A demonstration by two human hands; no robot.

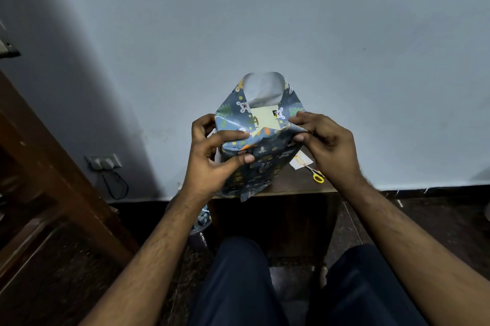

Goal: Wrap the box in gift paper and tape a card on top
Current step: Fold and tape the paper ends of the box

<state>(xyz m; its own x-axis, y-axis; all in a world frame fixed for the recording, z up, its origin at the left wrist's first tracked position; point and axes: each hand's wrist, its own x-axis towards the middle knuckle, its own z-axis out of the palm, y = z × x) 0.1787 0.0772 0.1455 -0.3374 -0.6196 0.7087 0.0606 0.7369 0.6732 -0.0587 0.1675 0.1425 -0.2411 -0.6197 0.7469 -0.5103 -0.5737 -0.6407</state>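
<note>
Box standing upright on a small desk, sleeved in blue animal-print gift paper with its top end still open, between the two hands. Left hand grips the paper's left side, thumb and forefinger pressing a folded flap. Right hand pinches the paper's right corner fold between thumb and fingers. Below the right hand, on the desk, lie a card and yellow-handled scissors.

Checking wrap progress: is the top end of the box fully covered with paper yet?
No, a pale patch of the box shows between the open gift paper flaps.
</note>
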